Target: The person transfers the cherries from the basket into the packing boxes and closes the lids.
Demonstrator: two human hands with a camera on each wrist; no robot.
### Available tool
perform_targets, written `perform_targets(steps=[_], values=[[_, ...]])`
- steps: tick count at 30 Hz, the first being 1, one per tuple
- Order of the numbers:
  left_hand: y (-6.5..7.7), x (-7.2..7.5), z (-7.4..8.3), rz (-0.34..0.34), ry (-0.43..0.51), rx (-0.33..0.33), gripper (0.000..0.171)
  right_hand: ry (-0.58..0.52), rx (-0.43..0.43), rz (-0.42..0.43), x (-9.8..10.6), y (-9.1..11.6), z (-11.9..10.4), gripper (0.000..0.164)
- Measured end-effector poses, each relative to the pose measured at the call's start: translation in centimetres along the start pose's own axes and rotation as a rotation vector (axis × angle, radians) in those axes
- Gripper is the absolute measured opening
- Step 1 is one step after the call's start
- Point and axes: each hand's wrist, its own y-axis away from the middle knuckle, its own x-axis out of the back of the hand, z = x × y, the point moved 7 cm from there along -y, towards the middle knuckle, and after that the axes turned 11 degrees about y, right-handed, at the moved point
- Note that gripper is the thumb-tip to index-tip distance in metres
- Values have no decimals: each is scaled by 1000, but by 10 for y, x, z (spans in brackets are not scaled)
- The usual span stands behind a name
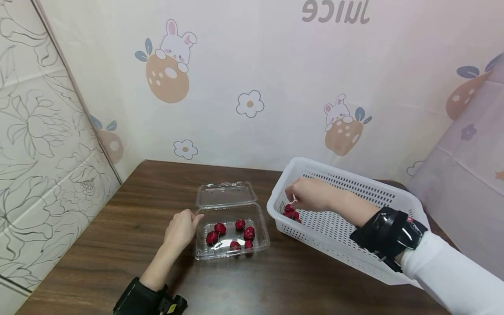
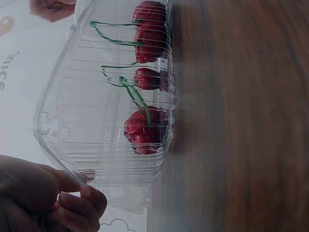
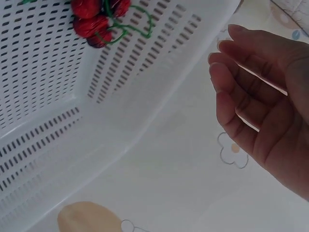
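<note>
My left hand (image 1: pixel 182 230) pinches the rim of a clear plastic clamshell box (image 1: pixel 201 251) at its left side. In the left wrist view the thumb and curled fingers (image 2: pixel 82 205) grip a corner of that rim. Several red cherries (image 1: pixel 211 237) with green stems (image 2: pixel 116 42) lie on the box's floor, and its lid (image 1: pixel 226 194) is folded back. Above the left end of a white perforated basket (image 1: pixel 315 251) is my right hand (image 1: pixel 311 193). Its loosely bent fingers hold nothing in the right wrist view. Several cherries (image 3: pixel 89 24) lie in the basket close below.
Both containers stand on a dark wooden table (image 1: pixel 157 188), the box left of the basket. Behind them hangs a pale printed curtain (image 1: pixel 220 127), and a flower-patterned panel (image 1: pixel 47 175) borders the left. The basket's high rim (image 1: pixel 275 192) passes under my right forearm.
</note>
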Motion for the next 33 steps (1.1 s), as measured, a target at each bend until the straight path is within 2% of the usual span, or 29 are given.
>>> perform_targets(steps=[10, 26, 33], values=[[-1, -2, -2, -4, 6, 1, 28, 2, -1, -43, -17, -1, 21, 10], [1, -2, -3, 3, 18, 4, 29, -62, -157, -192, -46, -5, 47, 23], [1, -2, -4, 5, 20, 9, 29, -83, -145, -226, -57, -6, 50, 26]])
